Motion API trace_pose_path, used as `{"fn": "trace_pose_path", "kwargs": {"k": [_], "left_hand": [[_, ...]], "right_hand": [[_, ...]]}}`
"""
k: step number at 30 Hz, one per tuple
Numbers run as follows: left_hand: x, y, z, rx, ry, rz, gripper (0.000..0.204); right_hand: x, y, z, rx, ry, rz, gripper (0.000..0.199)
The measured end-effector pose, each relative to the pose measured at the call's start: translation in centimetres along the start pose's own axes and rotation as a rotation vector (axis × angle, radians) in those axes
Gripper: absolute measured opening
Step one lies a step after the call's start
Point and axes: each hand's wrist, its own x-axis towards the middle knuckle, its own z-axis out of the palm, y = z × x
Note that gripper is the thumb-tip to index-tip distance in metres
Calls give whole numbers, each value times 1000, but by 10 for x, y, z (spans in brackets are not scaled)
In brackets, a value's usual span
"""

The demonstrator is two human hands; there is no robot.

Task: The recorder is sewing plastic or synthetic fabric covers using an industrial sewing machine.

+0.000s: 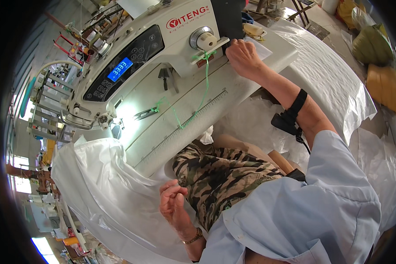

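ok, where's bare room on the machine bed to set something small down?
Bare: the machine bed between the snips and ruler marks, left of the green thread; also between the ruler's upper end and the right hand. Crowded: the lit left end, where white fabric gathers, and mid-bed, crossed by thread.

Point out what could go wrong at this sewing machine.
The snips lying on the machine bed might catch or nick cloth passing them. The slack green thread could snag beneath the handwheel. The white fabric, hanging down from the bed's left end, may drag or slip.
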Motion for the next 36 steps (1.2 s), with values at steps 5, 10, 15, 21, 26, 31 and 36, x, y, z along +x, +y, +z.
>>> {"fn": "trace_pose_path", "kwargs": {"k": [5,10,15,21,26,31,36], "left_hand": [[0,1,-1,-37,-13,-16,18],[-1,-2,-5,-51,-15,-23,17],[-1,-1,-3,-51,4,-43,17],[1,-3,-4,-71,-5,-73,17],[2,-6,-1,-117,-44,-59,16],[-1,-4,-4,-123,-50,-77,16],[-4,-2,1,-160,-75,-93,20]], "right_hand": [[-7,7,11,125,45,35,6],[-27,19,-10,376,-123,24,23],[-62,35,-9,503,33,19,38],[-76,44,-5,390,-79,60,56],[-72,39,0,403,-107,50,68],[-59,25,5,355,-132,50,74],[-51,35,9,292,-193,53,73]]}}
